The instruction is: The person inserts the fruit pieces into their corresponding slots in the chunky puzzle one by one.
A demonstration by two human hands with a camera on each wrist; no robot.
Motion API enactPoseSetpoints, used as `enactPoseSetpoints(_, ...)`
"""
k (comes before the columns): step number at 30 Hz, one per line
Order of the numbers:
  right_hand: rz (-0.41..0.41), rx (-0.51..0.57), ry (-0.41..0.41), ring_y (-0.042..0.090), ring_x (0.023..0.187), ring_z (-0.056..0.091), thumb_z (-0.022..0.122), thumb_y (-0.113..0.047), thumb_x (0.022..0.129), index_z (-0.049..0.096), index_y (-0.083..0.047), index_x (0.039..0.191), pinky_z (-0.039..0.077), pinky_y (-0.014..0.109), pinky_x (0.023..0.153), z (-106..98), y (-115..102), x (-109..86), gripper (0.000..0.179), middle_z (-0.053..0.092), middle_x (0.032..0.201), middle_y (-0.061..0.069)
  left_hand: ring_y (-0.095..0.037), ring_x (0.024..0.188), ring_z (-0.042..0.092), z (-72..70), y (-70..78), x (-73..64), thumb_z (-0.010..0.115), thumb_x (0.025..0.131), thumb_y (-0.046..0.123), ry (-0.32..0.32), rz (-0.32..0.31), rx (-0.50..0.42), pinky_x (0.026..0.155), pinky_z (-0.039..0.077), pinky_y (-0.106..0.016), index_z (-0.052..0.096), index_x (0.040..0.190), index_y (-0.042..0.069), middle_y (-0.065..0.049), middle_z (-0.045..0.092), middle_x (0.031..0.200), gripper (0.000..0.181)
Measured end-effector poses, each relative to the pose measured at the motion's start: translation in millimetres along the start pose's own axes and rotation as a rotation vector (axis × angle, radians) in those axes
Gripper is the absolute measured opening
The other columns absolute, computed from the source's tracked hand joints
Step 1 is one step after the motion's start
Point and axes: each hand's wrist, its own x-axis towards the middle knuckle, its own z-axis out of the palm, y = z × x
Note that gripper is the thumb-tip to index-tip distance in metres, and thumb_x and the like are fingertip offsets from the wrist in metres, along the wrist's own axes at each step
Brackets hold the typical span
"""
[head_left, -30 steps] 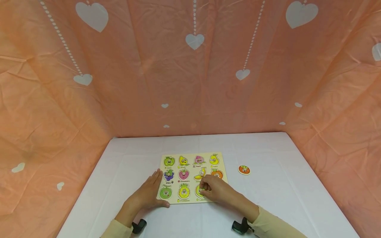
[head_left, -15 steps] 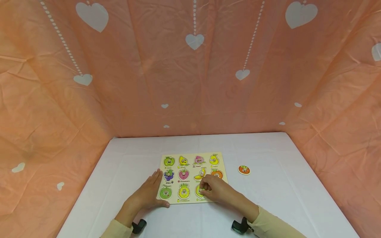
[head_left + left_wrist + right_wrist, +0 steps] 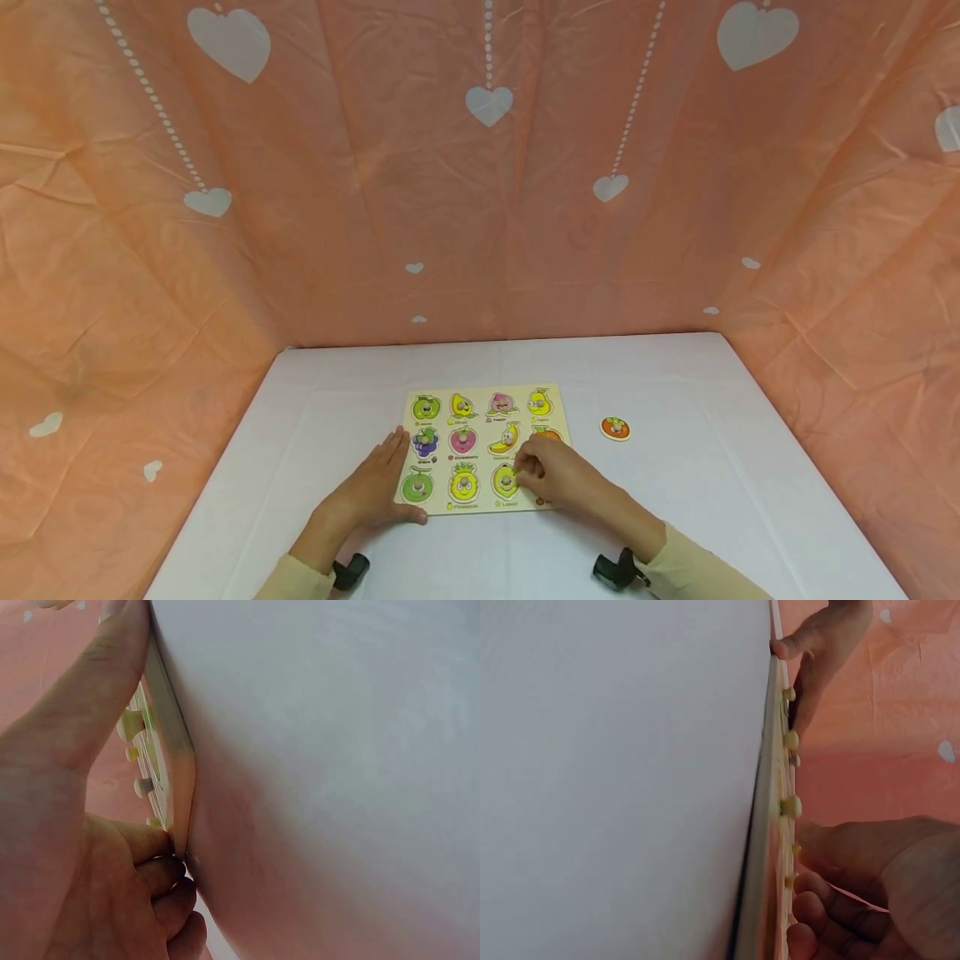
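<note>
A cream wooden fruit puzzle board (image 3: 483,497) lies on the table, its pieces fitted with small knobs. My left hand (image 3: 371,485) braces the board's near left corner, fingers straight along the left side and thumb at the front edge. Just right of the lemon piece (image 3: 504,482), my right hand (image 3: 561,477) hovers close over the board with fingers loosely bent. In the right wrist view its fingertips (image 3: 804,941) are near the knobs, with nothing seen between them. The hand hides the board's near right corner. A red tomato piece (image 3: 616,429) lies off the board to the right.
White cloth covers the table (image 3: 720,467). Behind and at both sides hangs an orange curtain (image 3: 480,250) with white hearts. Black wrist cameras sit by the left wrist (image 3: 350,572) and the right wrist (image 3: 618,571).
My right hand has let go of the lemon piece's knob and moved slightly right, uncovering the lemon. The left hand, the board and the tomato piece stay put.
</note>
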Motion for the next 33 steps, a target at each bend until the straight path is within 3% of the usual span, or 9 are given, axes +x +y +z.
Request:
enactPoseSetpoints(12, 0.074, -0.044, 0.173, 0.007, 0.079, 0.055, 0.084, -0.007, 0.092, 0.072, -0.015, 0.093, 0.051, 0.021, 0.067, -29, 16, -8.2, 0.014, 0.059, 0.086, -0.009, -0.046, 0.162, 0.019, 0.9, -1.5, 0.0, 0.099, 0.071, 0.051, 0.002, 0.005, 0.0, 0.133, 0.021, -0.057, 0.021, 0.163, -0.016, -0.034, 0.018, 0.173, 0.138)
enactPoseSetpoints(20, 0.065, -0.081, 0.274, 0.01, 0.078, 0.055, 0.084, -0.001, 0.089, 0.074, -0.008, 0.095, 0.05, 0.023, 0.066, -48, 35, -16.4, 0.013, 0.059, 0.084, -0.005, -0.045, 0.163, 0.018, 0.4, -0.4, -0.2, 0.098, 0.071, 0.051, -0.004, -0.004, 0.0, 0.133, 0.021, -0.057, 0.02, 0.164, -0.015, -0.032, 0.016, 0.174, 0.138)
enactPoseSetpoints(33, 0.095, -0.112, 0.356, 0.008, 0.073, 0.054, 0.084, 0.001, 0.089, 0.073, -0.004, 0.095, 0.05, 0.023, 0.063, -75, 62, -33.6, 0.014, 0.059, 0.081, -0.004, -0.048, 0.162, 0.019, -0.8, 0.0, -0.8, 0.099, 0.071, 0.049, 0.004, 0.018, -0.005, 0.133, 0.021, -0.059, 0.022, 0.162, -0.017, -0.035, 0.018, 0.172, 0.137)
